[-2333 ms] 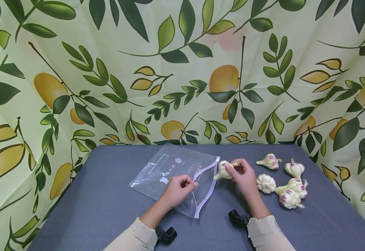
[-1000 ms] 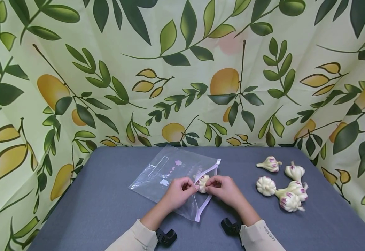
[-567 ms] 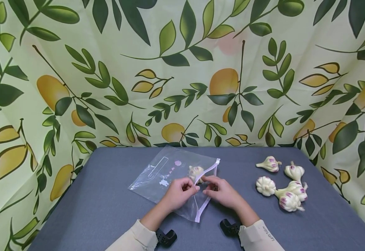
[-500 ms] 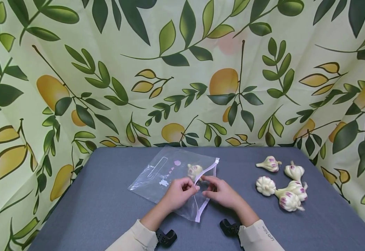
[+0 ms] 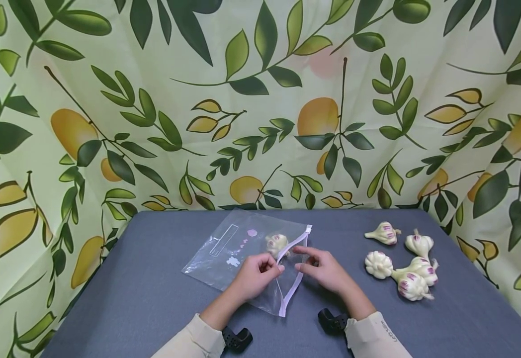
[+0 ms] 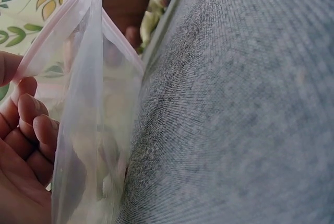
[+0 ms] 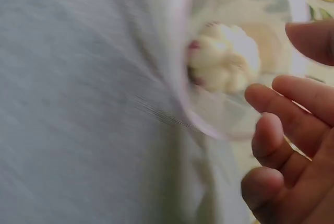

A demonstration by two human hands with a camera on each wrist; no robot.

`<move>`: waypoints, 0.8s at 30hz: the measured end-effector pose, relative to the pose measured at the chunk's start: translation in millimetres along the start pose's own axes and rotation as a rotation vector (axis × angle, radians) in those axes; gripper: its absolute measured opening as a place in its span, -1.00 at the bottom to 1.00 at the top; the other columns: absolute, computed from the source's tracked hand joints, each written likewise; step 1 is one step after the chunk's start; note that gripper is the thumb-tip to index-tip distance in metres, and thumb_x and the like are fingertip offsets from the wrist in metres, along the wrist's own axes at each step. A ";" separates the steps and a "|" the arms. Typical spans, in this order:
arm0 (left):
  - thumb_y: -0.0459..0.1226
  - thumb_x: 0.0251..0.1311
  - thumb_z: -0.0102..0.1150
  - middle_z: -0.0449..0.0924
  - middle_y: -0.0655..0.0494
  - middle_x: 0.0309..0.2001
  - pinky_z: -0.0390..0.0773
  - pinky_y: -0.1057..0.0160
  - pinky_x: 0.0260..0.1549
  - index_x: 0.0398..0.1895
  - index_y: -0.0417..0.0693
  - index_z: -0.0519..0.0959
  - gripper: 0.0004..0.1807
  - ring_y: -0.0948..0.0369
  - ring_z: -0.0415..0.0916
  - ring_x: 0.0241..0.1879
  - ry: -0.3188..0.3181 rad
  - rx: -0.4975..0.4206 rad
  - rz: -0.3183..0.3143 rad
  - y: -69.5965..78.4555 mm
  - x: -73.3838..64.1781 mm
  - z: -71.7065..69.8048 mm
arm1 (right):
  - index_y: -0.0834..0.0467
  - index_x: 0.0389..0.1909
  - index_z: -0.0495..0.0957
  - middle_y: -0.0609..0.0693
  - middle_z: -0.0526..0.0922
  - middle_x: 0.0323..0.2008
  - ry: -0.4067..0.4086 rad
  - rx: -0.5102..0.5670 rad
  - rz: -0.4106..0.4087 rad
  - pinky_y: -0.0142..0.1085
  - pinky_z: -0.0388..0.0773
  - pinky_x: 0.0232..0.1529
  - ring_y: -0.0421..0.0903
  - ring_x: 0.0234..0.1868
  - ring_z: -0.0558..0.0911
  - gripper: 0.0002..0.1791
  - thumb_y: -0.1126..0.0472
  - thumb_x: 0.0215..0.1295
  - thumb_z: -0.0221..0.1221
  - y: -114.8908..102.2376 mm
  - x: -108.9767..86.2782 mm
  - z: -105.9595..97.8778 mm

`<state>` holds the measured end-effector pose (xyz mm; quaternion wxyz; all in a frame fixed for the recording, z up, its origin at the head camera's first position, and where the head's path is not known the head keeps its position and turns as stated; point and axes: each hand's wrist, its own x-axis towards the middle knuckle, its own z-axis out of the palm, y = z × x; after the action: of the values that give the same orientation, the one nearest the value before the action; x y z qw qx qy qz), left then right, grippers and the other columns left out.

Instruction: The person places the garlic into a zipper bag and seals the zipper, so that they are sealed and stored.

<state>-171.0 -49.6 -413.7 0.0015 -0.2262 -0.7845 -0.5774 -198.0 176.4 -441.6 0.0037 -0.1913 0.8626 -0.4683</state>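
Note:
A clear zip bag (image 5: pixel 224 248) with a pale pink zip edge lies on the table, its mouth facing right and parted. Between thumb and forefinger my left hand (image 5: pixel 255 272) pinches the upper zip edge, as the left wrist view (image 6: pixel 26 135) also shows. One garlic bulb (image 5: pixel 277 243) rests inside the bag near the mouth; in the right wrist view the garlic bulb (image 7: pixel 224 59) appears through the opening. My right hand (image 5: pixel 325 268) hovers at the mouth with thumb and fingers spread, holding nothing.
Several more garlic bulbs (image 5: pixel 414 286) lie on the right side of the dark grey-blue table (image 5: pixel 153 298). A leaf-and-fruit patterned cloth (image 5: pixel 260 124) hangs behind and along both sides. Black wrist cameras (image 5: pixel 238 339) sit under both wrists.
My right hand carried a garlic bulb from the right into the bag, let it go and drew back slightly to the right with fingers parted. The left hand keeps its pinch.

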 end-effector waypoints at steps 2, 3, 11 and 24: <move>-0.42 0.16 0.25 0.27 0.20 -0.65 0.20 0.50 -0.61 -0.57 -0.25 0.52 -0.82 0.50 0.17 -0.64 0.003 0.001 -0.002 -1.2 0.1 0.7 | 0.22 0.11 0.59 0.09 0.70 -0.20 0.097 -0.022 0.014 -0.38 0.42 -0.49 -0.24 -0.46 0.48 -0.59 0.18 0.26 0.27 0.1 -1.5 -7.7; -0.43 0.16 0.25 0.27 0.21 -0.66 0.20 0.50 -0.61 -0.57 -0.25 0.51 -0.82 0.50 0.17 -0.64 0.004 0.001 -0.001 -1.8 0.1 1.0 | 0.22 0.07 0.61 0.08 0.70 -0.20 0.158 -0.052 0.015 -0.37 0.42 -0.49 -0.22 -0.46 0.48 -0.63 0.20 0.25 0.27 -0.1 -2.3 -12.0; -0.44 0.14 0.25 0.26 0.22 -0.66 0.20 0.50 -0.61 -0.59 -0.24 0.50 -0.81 0.50 0.17 -0.64 0.005 0.005 0.004 -0.6 -0.5 1.0 | 0.23 -0.23 0.68 0.20 0.65 -0.20 0.682 -0.496 0.008 0.13 0.34 -0.05 0.23 -0.09 0.48 -0.80 0.30 0.09 0.36 1.2 -10.2 -43.0; -0.43 0.16 0.25 0.26 0.21 -0.66 0.20 0.50 -0.61 -0.58 -0.23 0.51 -0.81 0.49 0.17 -0.64 -0.001 0.010 -0.008 1.1 -1.1 -0.8 | 0.20 0.17 0.51 0.36 0.34 0.24 0.481 -0.556 0.420 0.54 -0.18 0.16 0.46 0.31 0.12 -0.46 0.09 0.17 0.30 0.1 -18.4 -63.6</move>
<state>-169.9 -50.5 -412.7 0.0001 -0.2232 -0.7884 -0.5733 -192.8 233.8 -409.1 -0.1544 0.1096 0.9526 -0.2380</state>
